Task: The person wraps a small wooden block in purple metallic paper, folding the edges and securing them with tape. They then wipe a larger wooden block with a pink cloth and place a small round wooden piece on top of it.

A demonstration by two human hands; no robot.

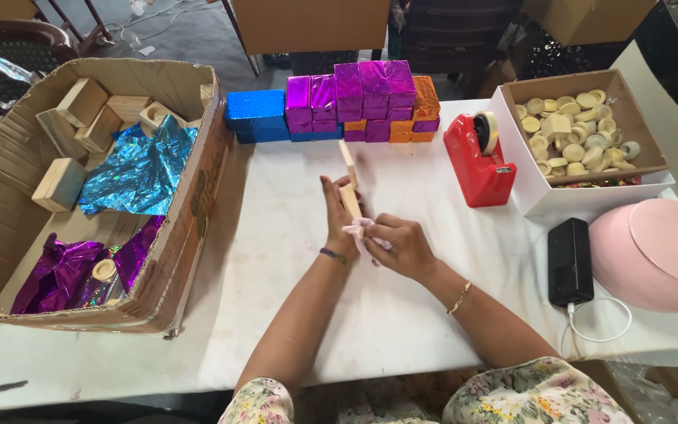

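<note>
at the far left a big corrugated cardboard box (198, 204) sits on the white worktop (276, 314), holding plain wooden blocks (80, 102), a crumpled sheet of shiny blue foil (139, 169) and purple foil (64, 275). behind the middle, foil-wrapped blocks (355, 102) in blue, magenta and orange stand stacked in a row. in front of them the left hand (337, 216) is closed around a slim, pale wooden piece (349, 184), held upright above the worktop. the right hand (402, 245) touches its lower end, fingers pinched on a small pink cloth (357, 229). further right stands a glossy red tape dispenser (476, 161), then a white box (535, 196) of round, cream-coloured wooden discs (578, 133), a black rectangular power bank (570, 261) with a white cable, and a smooth pink round lidded container (657, 251).
</note>
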